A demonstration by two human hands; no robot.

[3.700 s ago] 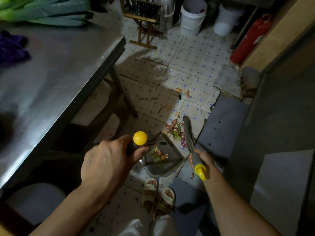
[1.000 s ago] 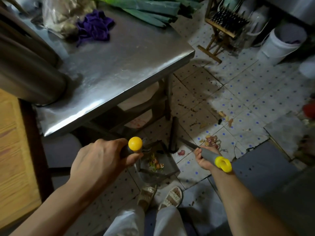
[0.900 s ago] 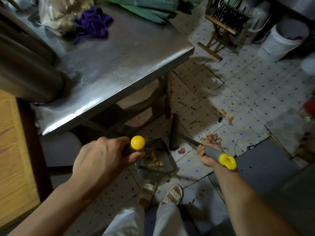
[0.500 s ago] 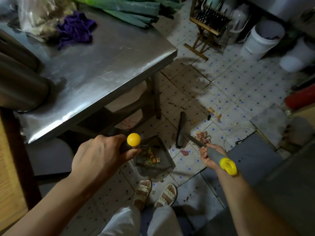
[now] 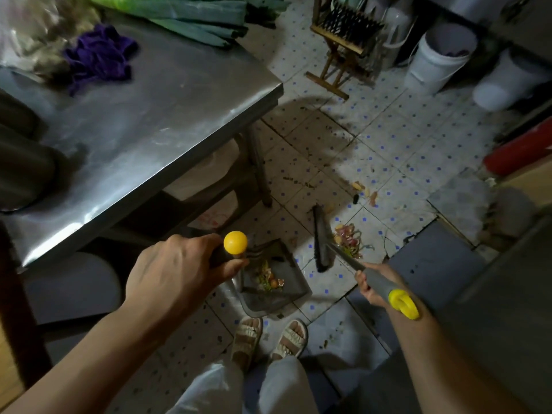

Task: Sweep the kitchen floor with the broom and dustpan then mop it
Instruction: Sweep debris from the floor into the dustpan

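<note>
One broom (image 5: 321,239) and one dustpan (image 5: 273,280) are on the floor. Two white buckets (image 5: 439,59) stand far right. One steel table (image 5: 155,115) at left carries one purple cloth (image 5: 98,58). Two sandalled feet (image 5: 246,339) are near. One wooden rack (image 5: 340,37) stands far.

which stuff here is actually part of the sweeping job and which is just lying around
In use:
- broom, held by right hand
- dustpan, handle held by left hand
- peel scraps on the tiled floor

Lying about:
- purple cloth and green leaves on the steel table
- white bucket
- wooden rack
</note>
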